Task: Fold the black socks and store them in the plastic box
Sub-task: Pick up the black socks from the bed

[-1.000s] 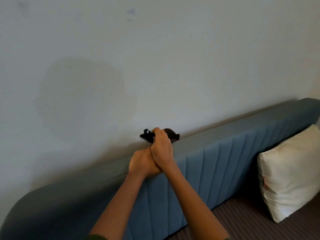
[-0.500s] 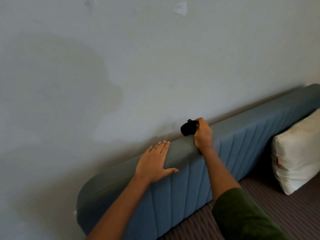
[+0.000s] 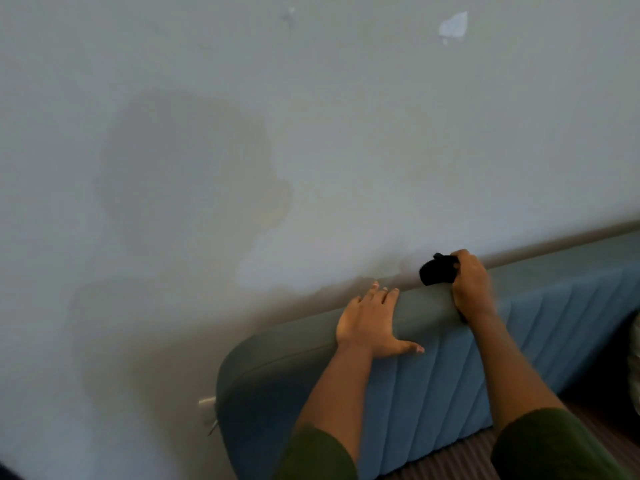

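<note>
1. My right hand (image 3: 471,289) rests on the top edge of the blue padded headboard (image 3: 433,375). Its grip is closed around the black socks (image 3: 437,270), which are bunched into a compact bundle.
2. The bundle projects from the thumb side of my fist, close to the wall (image 3: 311,133). I judge the tight hold serves to keep the fold from springing open during carrying.
3. My left hand (image 3: 372,323) lies flat and open on the headboard top, fingers spread, thumb down the front face. It holds nothing. It appears placed there for support while I lean forward.
4. The plastic box is not in view. Storing is therefore not yet done.
5. Hard to make out:
   - whether the bundle is one sock or a pair;
   - how neat the fold is, since my fingers cover part of it;
   - a pale object cut off at the right edge.
</note>
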`<state>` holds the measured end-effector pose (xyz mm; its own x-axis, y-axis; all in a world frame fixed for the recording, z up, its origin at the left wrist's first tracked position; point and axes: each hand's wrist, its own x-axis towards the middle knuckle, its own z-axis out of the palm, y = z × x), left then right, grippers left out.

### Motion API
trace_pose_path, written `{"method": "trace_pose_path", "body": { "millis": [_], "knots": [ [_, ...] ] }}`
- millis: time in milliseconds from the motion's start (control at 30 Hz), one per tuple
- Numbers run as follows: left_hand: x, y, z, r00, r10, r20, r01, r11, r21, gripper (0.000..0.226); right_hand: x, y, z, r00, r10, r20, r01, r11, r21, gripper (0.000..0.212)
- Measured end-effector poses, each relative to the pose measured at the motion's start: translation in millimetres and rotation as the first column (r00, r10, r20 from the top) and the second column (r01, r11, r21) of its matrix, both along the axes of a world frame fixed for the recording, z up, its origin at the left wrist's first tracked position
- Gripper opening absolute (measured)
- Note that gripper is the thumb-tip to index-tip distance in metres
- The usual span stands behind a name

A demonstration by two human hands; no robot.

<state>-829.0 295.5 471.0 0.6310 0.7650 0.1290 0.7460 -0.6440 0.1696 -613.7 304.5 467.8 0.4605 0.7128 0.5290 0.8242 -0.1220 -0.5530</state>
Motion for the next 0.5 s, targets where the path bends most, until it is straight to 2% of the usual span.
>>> {"method": "trace_pose_path", "body": {
  "millis": [200, 300, 500],
  "knots": [
    [0.9, 3.6, 2.0, 0.999, -0.047, 0.004, 0.047, 0.998, -0.036, 0.112, 3.9, -1.3, 0.5, 1.0, -0.019, -0.02, 0.019, 1.0, -0.004, 0.029],
    [-2.2, 4.1, 6.3, 0.998, -0.062, 0.006, 0.062, 0.993, -0.101, 0.109, 0.9, -3.7, 0.5, 0.999, -0.028, -0.024, 0.027, 1.0, -0.015, 0.024],
    [-7.8, 3.0, 10.9, 0.994, -0.105, 0.026, 0.108, 0.979, -0.172, 0.106, -11.8, -3.7, 13.7, 0.996, -0.074, -0.042, 0.067, 0.986, -0.152, 0.023]
  ]
}}
